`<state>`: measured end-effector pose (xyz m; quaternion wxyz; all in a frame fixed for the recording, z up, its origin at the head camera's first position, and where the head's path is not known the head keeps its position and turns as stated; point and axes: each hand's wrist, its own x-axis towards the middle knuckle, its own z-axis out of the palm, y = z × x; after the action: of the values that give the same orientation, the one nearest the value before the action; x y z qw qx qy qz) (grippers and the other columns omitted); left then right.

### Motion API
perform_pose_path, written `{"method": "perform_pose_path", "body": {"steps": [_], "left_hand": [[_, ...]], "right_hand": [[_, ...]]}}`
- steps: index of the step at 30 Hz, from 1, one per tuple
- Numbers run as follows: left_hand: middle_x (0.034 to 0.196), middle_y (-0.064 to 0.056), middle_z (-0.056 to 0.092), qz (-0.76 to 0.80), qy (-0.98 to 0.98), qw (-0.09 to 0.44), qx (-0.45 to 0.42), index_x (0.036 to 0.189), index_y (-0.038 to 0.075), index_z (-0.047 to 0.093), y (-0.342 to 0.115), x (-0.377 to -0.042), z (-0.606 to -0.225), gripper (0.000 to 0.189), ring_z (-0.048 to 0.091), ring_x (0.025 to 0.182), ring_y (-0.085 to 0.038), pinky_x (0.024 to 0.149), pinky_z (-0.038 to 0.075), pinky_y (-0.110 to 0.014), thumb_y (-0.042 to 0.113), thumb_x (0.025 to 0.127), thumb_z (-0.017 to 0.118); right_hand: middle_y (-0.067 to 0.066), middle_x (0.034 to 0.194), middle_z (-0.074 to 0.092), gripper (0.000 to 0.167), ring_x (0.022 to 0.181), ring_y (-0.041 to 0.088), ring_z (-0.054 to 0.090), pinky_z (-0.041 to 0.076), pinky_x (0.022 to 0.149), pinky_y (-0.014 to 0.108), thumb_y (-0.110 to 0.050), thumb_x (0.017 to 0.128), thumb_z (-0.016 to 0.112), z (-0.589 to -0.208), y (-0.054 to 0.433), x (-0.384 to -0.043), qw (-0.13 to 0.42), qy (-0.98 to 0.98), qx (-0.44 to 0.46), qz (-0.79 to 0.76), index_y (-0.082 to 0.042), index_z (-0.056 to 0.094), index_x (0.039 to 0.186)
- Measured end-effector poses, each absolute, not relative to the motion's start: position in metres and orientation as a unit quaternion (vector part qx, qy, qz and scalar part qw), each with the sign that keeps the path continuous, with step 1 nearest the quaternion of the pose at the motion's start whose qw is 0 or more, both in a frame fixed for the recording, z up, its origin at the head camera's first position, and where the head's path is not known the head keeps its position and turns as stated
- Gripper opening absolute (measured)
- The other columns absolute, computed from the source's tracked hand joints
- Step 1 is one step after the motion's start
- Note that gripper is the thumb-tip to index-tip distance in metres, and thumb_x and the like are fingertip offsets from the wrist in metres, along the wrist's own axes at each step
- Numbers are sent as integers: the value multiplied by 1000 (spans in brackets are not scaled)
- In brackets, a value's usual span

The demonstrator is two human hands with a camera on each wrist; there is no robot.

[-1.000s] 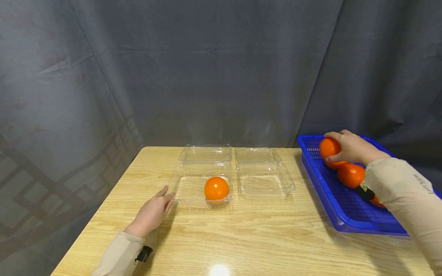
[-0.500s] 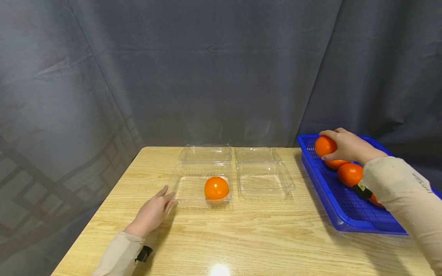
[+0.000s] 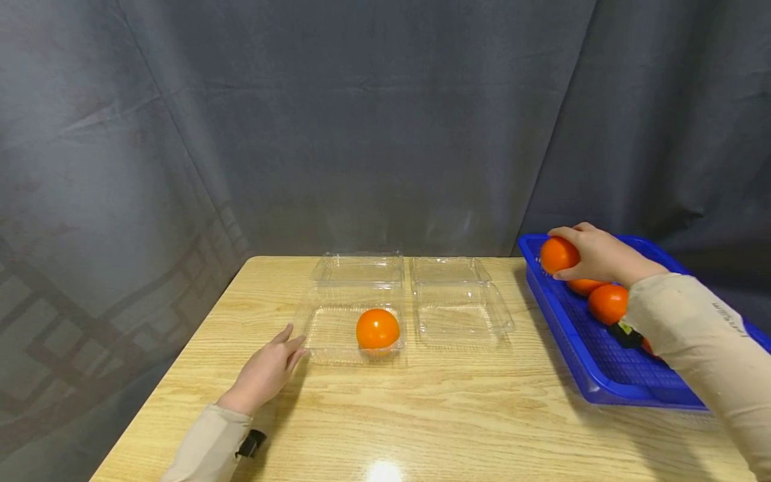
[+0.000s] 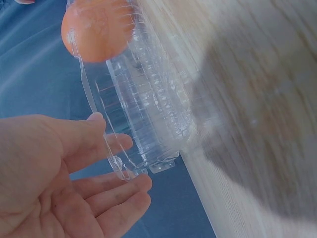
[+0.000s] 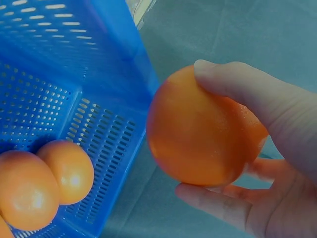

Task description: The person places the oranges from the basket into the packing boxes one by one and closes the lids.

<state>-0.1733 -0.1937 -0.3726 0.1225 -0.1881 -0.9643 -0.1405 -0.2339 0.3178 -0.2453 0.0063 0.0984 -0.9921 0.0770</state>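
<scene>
In the head view my right hand (image 3: 593, 256) grips an orange (image 3: 559, 255) above the far left part of the blue basket (image 3: 560, 335). The right wrist view shows the thumb on one side of that orange (image 5: 198, 129) and fingers on the other. My left hand (image 3: 265, 371) touches the near left corner of a clear plastic clamshell box (image 3: 337, 358), its fingers loosely extended. Thumb and fingertips of the left hand (image 4: 64, 168) meet the rim in the left wrist view. Another orange (image 3: 377, 329) sits in the right part of this box, whose lid lies folded back.
A second clear clamshell box (image 3: 460, 328), lid also back, stands right of the first on the wooden table (image 3: 421, 415). More oranges (image 3: 608, 304) lie in the basket, partly hidden by the right arm. A dark grey curtain (image 3: 385, 134) hangs behind the table.
My right hand has lifted the orange slightly and moved it left, away from the other oranges in the basket. The left hand and both boxes have stayed still.
</scene>
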Motion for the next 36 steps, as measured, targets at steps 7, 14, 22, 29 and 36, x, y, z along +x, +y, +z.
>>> {"method": "perform_pose_path", "body": {"steps": [7, 14, 22, 29, 36], "left_hand": [[127, -35, 51, -140, -965, 117, -186, 113, -6, 64, -195, -173, -373, 30, 64, 96, -42, 61, 52, -32, 12, 90, 60], [128, -35, 50, -138, -967, 112, -183, 114, -5, 64, -195, -173, -373, 30, 64, 96, -42, 58, 49, -29, 13, 90, 60], [128, -35, 50, -138, -967, 111, -183, 115, -5, 64, -195, -173, -372, 30, 65, 93, -41, 57, 48, -28, 13, 91, 59], [128, -35, 50, -140, -967, 111, -184, 114, -5, 64, -195, -173, -372, 30, 65, 94, -41, 58, 49, -29, 13, 91, 59], [129, -35, 50, -140, -968, 106, -182, 115, -5, 63, -194, -173, -372, 31, 65, 94, -41, 58, 48, -29, 13, 91, 59]], "right_hand": [[29, 116, 49, 73, 94, 40, 54, 47, 80, 58, -27, 75, 77, -246, 309, -233, 18, -991, 114, 69, -2, 43, 134], [27, 115, 50, 71, 94, 38, 55, 48, 81, 56, -25, 75, 77, -246, 299, -233, 28, -989, 130, 71, -2, 44, 133], [29, 114, 49, 68, 89, 38, 56, 51, 77, 53, -25, 75, 77, -246, 292, -234, 44, -985, 149, 70, -1, 47, 131], [31, 118, 47, 70, 90, 39, 56, 52, 78, 54, -26, 75, 77, -245, 287, -234, 34, -986, 149, 66, -2, 44, 133], [30, 117, 48, 69, 91, 39, 56, 51, 79, 55, -24, 73, 78, -246, 280, -232, 45, -984, 164, 60, -2, 47, 131]]}}
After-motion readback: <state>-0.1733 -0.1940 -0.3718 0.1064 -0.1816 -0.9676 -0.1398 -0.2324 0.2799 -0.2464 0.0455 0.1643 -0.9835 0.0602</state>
